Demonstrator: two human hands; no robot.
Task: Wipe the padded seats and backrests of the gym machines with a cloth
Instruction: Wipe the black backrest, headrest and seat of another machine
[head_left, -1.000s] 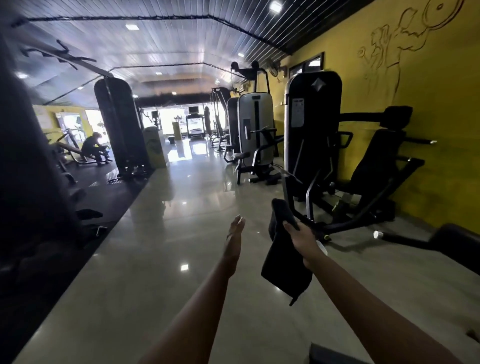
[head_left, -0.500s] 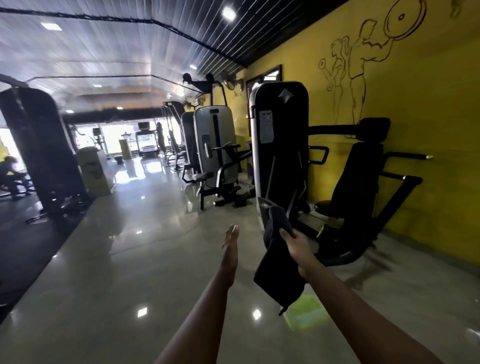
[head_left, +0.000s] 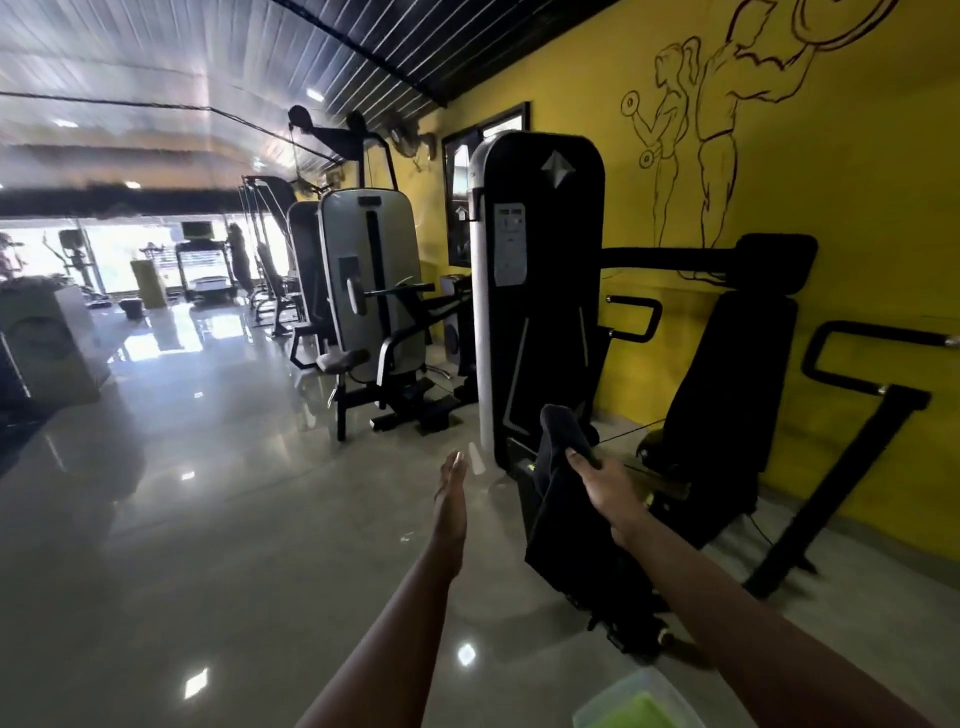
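Presently held: a dark cloth (head_left: 563, 525), gripped by the right hand (head_left: 605, 486) with the fingers curled and the thumb laid across the top. A short fold stands up above the thumb, and the longer part hangs below the hand and wrist. The cloth touches none of the padding. The left hand (head_left: 451, 488) is just left of the right hand, extended edge-on with the fingers straight and together, holding nothing. Directly beyond the right hand is a gym machine with a tall black weight-stack cover (head_left: 540, 312). Near the top of the cover is a pale diamond-shaped emblem (head_left: 557, 169) with no wording, and below that a grey instruction label (head_left: 509, 244) whose print is too small to read. Beyond and to the right of the right hand, well apart from the cloth, are an upright black padded backrest (head_left: 727, 374) and a black head pad (head_left: 774, 260) above it. The seat below is too dark to make out clearly. Further right and above, the yellow wall (head_left: 857, 234) carries a line drawing (head_left: 717, 119) of two figures lifting weights, with no lettering. Beyond the left hand is a grey-fronted machine (head_left: 369, 280) with no legible brand. Under both hands is a glossy floor (head_left: 208, 519).
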